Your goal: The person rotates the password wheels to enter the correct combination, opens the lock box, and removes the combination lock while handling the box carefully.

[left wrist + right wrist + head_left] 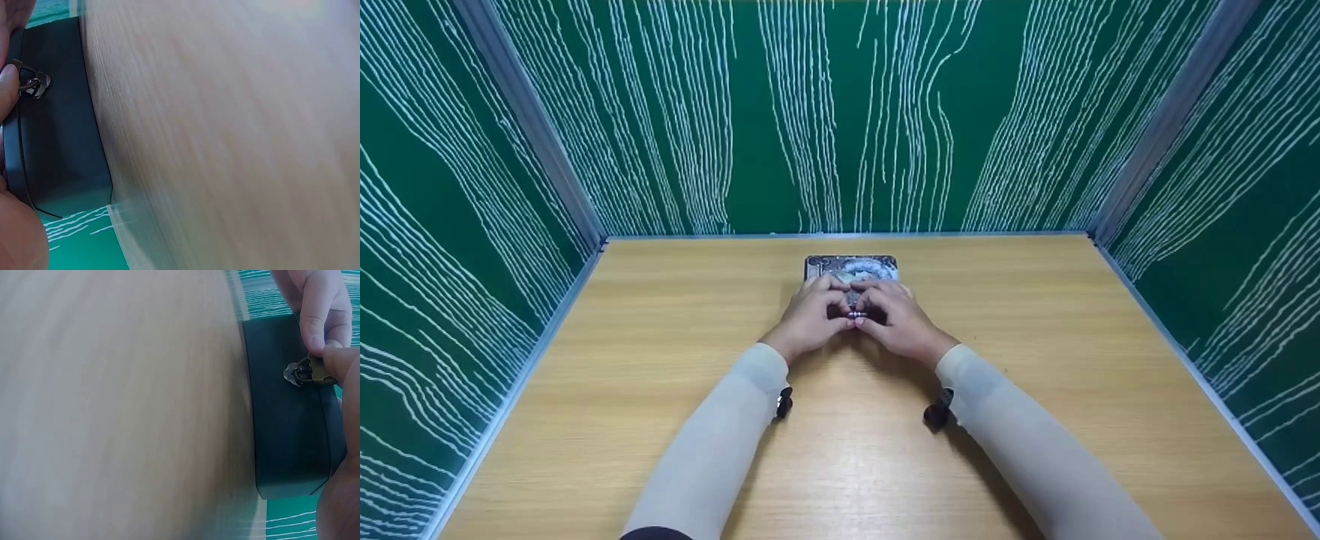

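Note:
A dark box with a patterned lid point(864, 265) stands on the table, its plain front point(287, 433) showing in the right wrist view. A silvery hasp point(292, 374) sits on that front, with a bronze padlock point(319, 371) hanging through it. My left hand point(812, 313) pinches the padlock from the left, thumb and fingers bent. From the other side, my right hand point(901, 318) also pinches it, its thumb tip close to the left one. Other fingers of both hands rest near the lid. The hands partly cover the padlock, and its keyhole cannot be made out.
The wooden table point(855, 450) extends around the box. Green panels point(877, 112) with white wavy lines rise behind and at both sides, with grey posts point(540, 127) at the back corners. A dark wrist device point(936, 414) hangs below the right sleeve.

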Available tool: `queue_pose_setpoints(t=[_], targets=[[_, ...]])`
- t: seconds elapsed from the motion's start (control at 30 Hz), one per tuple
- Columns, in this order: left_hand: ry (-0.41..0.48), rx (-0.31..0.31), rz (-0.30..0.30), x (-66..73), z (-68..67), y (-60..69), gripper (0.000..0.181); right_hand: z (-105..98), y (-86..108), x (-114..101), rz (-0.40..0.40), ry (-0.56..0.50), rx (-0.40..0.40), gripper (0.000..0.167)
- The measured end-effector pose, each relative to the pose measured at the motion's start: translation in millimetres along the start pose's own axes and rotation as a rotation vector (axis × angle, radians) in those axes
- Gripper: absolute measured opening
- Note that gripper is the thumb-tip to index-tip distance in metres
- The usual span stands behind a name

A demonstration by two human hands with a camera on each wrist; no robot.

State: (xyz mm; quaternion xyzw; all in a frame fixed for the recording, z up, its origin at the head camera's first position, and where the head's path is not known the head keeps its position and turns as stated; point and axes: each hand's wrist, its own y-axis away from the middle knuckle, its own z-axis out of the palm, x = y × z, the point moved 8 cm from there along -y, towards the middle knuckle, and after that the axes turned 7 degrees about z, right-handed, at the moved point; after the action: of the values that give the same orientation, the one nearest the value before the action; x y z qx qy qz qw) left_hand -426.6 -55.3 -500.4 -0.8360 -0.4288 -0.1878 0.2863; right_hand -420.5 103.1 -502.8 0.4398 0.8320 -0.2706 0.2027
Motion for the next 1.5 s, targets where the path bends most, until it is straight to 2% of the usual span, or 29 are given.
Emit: queue_pose_setpoints(t=[0.37, 0.97, 1.27, 1.5], targets=[[-0.003, 0.021, 0.05, 3.7, -1.4, 0.2, 0.016, -2.3, 1.6, -5.4, -0.064, -0.001, 0.024, 0.018], [0.002, 0.007, 0.025, 1.5, -0.3, 0.5, 0.015, -2.6, -0.4, -0.4, -0.025, -0.043, 0.005, 0.015], [0.013, -0.035, -0.009, 0.4, 1.9, 1.6, 0.016, -3.9, 1.0, 1.8, -0.052, -0.052, 0.014, 0.015], [0.016, -0.032, -0.015, -0.7, 0.6, 1.7, 0.019, -3.9, -0.6, 1.6, -0.052, -0.053, 0.01, 0.015]])
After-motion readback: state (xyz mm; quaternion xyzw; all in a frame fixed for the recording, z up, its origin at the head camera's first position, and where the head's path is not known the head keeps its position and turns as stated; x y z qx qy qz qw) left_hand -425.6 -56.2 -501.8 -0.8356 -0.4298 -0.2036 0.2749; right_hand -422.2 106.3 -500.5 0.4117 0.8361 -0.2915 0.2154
